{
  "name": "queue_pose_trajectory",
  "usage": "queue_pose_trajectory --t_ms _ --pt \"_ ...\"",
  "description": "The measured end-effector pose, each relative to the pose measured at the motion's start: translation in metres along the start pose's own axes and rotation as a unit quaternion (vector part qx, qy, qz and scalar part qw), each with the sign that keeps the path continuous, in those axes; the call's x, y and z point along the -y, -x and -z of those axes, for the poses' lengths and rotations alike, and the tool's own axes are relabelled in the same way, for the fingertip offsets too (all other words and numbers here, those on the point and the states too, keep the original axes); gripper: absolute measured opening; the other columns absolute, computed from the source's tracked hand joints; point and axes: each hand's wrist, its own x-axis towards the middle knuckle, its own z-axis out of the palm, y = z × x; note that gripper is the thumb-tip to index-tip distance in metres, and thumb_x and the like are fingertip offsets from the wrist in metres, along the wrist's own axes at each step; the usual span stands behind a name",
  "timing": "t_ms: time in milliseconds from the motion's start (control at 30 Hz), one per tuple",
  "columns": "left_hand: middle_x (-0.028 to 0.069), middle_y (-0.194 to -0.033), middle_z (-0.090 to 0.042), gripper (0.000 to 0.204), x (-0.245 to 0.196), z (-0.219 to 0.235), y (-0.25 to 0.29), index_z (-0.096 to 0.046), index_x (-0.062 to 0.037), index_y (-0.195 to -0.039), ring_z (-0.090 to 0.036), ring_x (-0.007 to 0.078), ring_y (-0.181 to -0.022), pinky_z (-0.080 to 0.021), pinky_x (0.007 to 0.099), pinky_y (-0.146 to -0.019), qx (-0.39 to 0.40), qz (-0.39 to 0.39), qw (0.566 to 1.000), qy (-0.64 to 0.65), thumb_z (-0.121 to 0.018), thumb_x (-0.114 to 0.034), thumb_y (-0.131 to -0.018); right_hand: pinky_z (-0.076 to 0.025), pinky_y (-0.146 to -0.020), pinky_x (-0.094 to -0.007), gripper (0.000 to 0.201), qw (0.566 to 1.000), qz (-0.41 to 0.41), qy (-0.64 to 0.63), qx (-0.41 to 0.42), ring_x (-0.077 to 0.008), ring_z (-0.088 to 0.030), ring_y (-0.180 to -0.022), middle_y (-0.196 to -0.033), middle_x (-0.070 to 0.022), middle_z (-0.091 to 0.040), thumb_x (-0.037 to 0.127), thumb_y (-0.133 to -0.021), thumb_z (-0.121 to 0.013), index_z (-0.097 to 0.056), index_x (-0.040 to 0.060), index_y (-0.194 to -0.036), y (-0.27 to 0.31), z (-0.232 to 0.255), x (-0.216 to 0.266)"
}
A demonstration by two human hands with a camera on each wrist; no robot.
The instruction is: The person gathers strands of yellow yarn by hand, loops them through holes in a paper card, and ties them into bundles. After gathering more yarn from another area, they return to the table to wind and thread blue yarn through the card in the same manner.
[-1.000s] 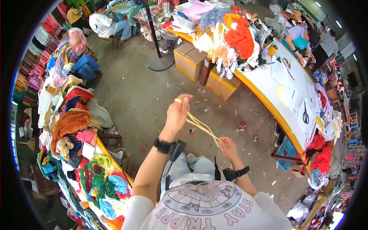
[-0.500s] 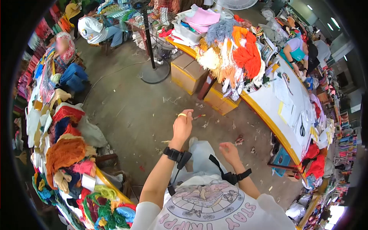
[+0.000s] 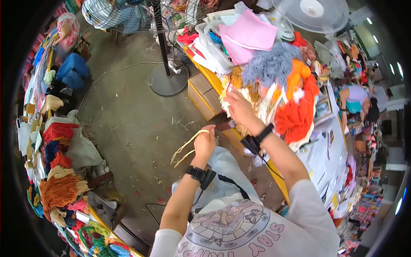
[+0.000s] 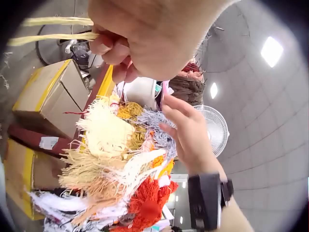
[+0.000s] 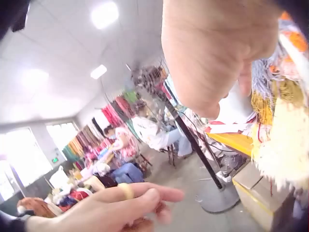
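Note:
Pale yellow yarn strands (image 3: 182, 150) hang in a loop from my left hand (image 3: 204, 144), which pinches them between thumb and fingers. In the left wrist view two lengths of this yarn (image 4: 58, 37) run off to the left. One finger wears a yellow band (image 5: 126, 190). My right hand (image 3: 242, 109) holds nothing and reaches over the table corner, its fingers loosely bent by the cream yarn (image 4: 106, 128) in the head view. Around it lie mustard yarn (image 4: 129, 112), grey-blue yarn (image 3: 274, 64) and orange-red yarn (image 3: 297, 120).
Pink sheets (image 3: 248, 32) lie on a plastic bin behind the yarn. A black fan stand (image 3: 169, 81) rises from the floor ahead, near a cardboard box (image 3: 203, 96). Another table at left carries rust-brown yarn (image 3: 62, 188). Several people work farther off.
The right hand let go of the yellow strands and moved forward and right to the yarn pile. The left hand keeps the strands. The view has come closer to the right-hand table.

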Motion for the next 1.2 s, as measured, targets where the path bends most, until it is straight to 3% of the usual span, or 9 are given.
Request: queue_pose_trajectory --t_ms 100,200,300,533,667,800,900,1100,1200 --pt "0.0109 -0.073 -0.059 0.021 -0.015 -0.024 -0.038 -0.058 -0.005 -0.098 -0.057 0.0242 -0.071 -0.044 0.0332 -0.065 0.006 0.077 0.997 0.012 -0.044 -0.017 -0.087 -0.044 -0.082 -0.0337 0.029 0.972 0.004 0.167 0.163 -0.0283 -0.049 -0.102 -0.102 -0.0137 -0.052 0.006 -0.075 -0.047 -0.053 0.0005 -0.103 -0.05 -0.055 -0.089" --pt "0.0122 -0.076 -0.059 0.021 -0.013 -0.039 -0.066 -0.059 -0.0048 -0.096 -0.057 0.0251 -0.074 -0.044 0.0332 -0.067 -0.02 0.107 0.994 0.031 -0.044 -0.017 -0.087 -0.043 -0.084 -0.0349 0.025 0.972 -0.029 0.178 0.151 -0.029 -0.048 -0.105 -0.101 -0.0146 -0.053 0.008 -0.078 -0.043 -0.053 0.0003 -0.1 -0.036 -0.083 -0.16" --pt "0.0138 -0.081 -0.06 0.02 0.001 -0.057 -0.101 -0.06 -0.0048 -0.093 -0.058 0.0272 -0.077 -0.044 0.0339 -0.069 -0.053 0.11 0.992 0.019 -0.046 -0.018 -0.086 -0.043 -0.083 -0.0382 0.021 0.927 0.0 0.189 0.324 -0.0304 -0.049 -0.103 -0.103 -0.0147 -0.052 0.006 -0.075 -0.047 -0.051 0.0012 -0.095 -0.039 -0.035 -0.153" --pt "0.0166 -0.085 -0.06 0.022 0.005 -0.108 -0.196 -0.061 -0.0079 -0.093 -0.059 0.0314 -0.077 -0.046 0.0374 -0.068 -0.068 0.148 0.987 -0.009 -0.054 -0.024 -0.08 -0.047 -0.054 -0.0472 0.016 0.951 -0.139 0.068 0.267 -0.0368 -0.057 -0.066 -0.105 -0.0177 -0.051 0.01 -0.073 -0.054 -0.046 0.0094 -0.086 -0.004 0.03 -0.161" --pt "0.0197 -0.081 -0.06 0.032 0.011 -0.153 -0.217 -0.06 -0.0072 -0.092 -0.059 0.0333 -0.075 -0.047 0.0409 -0.067 0.086 0.134 0.965 -0.206 -0.062 -0.032 -0.073 -0.046 -0.053 -0.0453 0.021 0.953 -0.161 0.055 0.252 -0.033 -0.058 -0.067 -0.087 -0.0132 -0.059 0.012 -0.069 -0.059 -0.047 0.0124 -0.087 0.006 0.03 -0.169" --pt "0.0198 -0.079 -0.061 0.038 -0.011 -0.14 -0.196 -0.056 -0.0013 -0.092 -0.059 0.034 -0.078 -0.047 0.0405 -0.068 0.123 0.196 0.967 -0.108 -0.062 -0.033 -0.073 -0.046 -0.061 -0.042 0.023 0.969 -0.112 0.085 0.203 -0.0311 -0.057 -0.073 -0.086 -0.0121 -0.057 0.013 -0.067 -0.062 -0.049 0.0121 -0.085 0.008 0.031 -0.175" --pt "0.0167 -0.079 -0.061 0.03 0.019 -0.111 -0.158 -0.058 -0.0037 -0.091 -0.058 0.0346 -0.076 -0.046 0.0396 -0.065 0.126 0.165 0.955 0.212 -0.06 -0.03 -0.076 -0.044 -0.069 -0.0403 0.022 0.971 -0.087 0.095 0.202 -0.0307 -0.054 -0.078 -0.085 -0.011 -0.055 0.013 -0.065 -0.062 -0.05 0.0108 -0.083 0.005 0.032 -0.182" --pt "0.0135 -0.074 -0.058 0.022 -0.019 -0.096 -0.119 -0.059 -0.0033 -0.082 -0.059 0.0313 -0.067 -0.047 0.0391 -0.058 0.145 0.026 0.978 -0.146 -0.059 -0.024 -0.076 -0.043 -0.071 -0.0407 0.024 0.97 -0.101 0.081 0.206 -0.0311 -0.054 -0.081 -0.089 -0.0123 -0.054 0.013 -0.065 -0.062 -0.049 0.0093 -0.084 0.005 0.016 -0.179" --pt "0.0121 -0.076 -0.056 0.006 -0.008 -0.123 -0.102 -0.057 -0.0048 -0.073 -0.06 0.0267 -0.06 -0.049 0.0371 -0.052 0.202 -0.027 0.949 -0.239 -0.057 -0.01 -0.07 -0.045 -0.064 -0.0444 0.021 0.935 -0.152 0.089 0.307 -0.0351 -0.054 -0.079 -0.094 -0.0139 -0.052 0.009 -0.069 -0.056 -0.049 0.0083 -0.089 -0.005 0.015 -0.172"
